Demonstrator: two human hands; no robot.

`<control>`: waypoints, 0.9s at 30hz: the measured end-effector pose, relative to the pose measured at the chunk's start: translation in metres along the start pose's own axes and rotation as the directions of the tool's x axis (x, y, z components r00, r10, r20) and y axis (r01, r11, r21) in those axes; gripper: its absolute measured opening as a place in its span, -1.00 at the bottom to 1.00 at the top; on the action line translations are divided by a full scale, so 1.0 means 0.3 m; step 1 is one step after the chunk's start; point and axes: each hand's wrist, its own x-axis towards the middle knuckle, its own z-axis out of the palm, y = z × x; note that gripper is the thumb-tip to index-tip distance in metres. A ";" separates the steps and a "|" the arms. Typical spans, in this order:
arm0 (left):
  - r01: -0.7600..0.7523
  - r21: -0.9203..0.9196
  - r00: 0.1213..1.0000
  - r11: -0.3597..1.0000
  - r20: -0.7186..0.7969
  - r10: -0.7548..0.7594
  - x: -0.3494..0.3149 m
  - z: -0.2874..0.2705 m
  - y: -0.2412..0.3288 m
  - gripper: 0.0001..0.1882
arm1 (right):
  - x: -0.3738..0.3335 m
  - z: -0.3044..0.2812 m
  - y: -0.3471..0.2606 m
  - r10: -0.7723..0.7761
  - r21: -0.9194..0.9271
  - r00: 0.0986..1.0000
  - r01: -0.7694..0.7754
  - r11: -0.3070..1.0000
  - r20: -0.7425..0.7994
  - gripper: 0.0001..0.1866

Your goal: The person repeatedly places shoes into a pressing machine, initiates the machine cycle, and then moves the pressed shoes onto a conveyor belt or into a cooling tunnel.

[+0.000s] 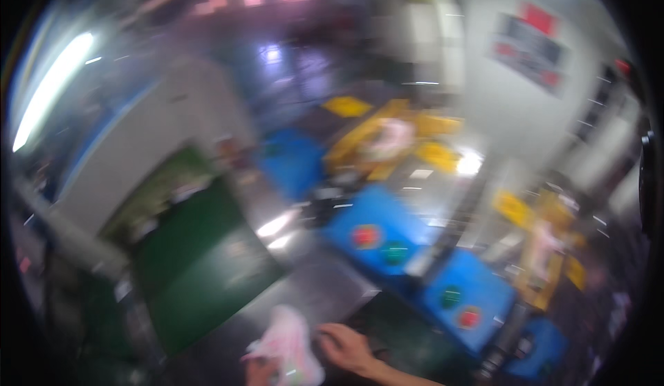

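Note:
My left hand (260, 371) is closed round the near left side of a white and pink shoe (289, 348), low in the picture. Blur hides the shoe's finer details. Just to its right is my right hand (348, 349), fingers loosely bent and pointing toward the shoe, with nothing visible in them. A narrow dark gap shows between those fingers and the shoe. Both hands are over the edge of a grey metal table (311, 283).
Left of the table runs a green conveyor belt (207, 265) into a pale housing (162, 120). On the right stand machines with a blue panel (373, 209) and another blue panel (477, 282), each bearing red and green buttons. A yellow frame (360, 140) rises behind them.

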 end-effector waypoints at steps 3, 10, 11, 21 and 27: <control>-0.347 0.140 0.928 0.927 -0.088 0.361 0.123 -0.033 -0.090 -0.36 | -0.046 0.047 -0.157 0.170 0.127 0.985 -0.172 0.977 0.025 -0.83; -0.237 0.229 0.968 0.944 -0.030 0.251 0.411 0.010 -0.477 0.00 | -0.055 0.107 -0.254 0.476 -0.207 0.764 -0.430 0.879 0.435 -0.81; -0.206 0.226 0.978 0.952 0.032 0.204 0.460 0.001 -0.434 0.02 | 0.003 0.146 -0.227 0.423 -0.201 0.838 -0.374 0.905 0.345 -0.78; -0.371 0.720 0.674 0.586 -0.226 0.704 1.017 -0.842 -0.174 -0.50 | 0.654 0.724 -0.080 0.311 -0.248 0.765 -0.203 0.947 0.563 -0.37; 0.078 0.979 0.442 0.191 -0.205 0.873 1.012 -1.142 -0.189 -0.59 | 1.477 1.202 0.087 -0.091 -0.266 0.506 0.588 0.764 0.858 -0.11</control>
